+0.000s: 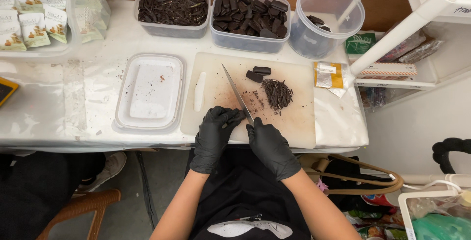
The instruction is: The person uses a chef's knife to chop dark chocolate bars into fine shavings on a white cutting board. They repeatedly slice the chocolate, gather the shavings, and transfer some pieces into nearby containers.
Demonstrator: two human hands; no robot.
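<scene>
Both my hands wear black gloves over a pale cutting board (294,117). My right hand (271,147) grips the handle of a knife (237,94) whose blade points up and to the left across the board. My left hand (216,132) rests at the board's near edge, with its fingertips close to the knife's handle end. A pile of thin dark slivers (277,93) lies right of the blade. Two dark whole pieces (258,73) sit just above the pile.
At the back stand a tub of dark slivers (172,8), a tub of dark pieces (251,16) and a round clear container (324,22). A clear lid (149,92) lies left of the board. Packets (29,19) sit far left, a white rack (407,29) at right.
</scene>
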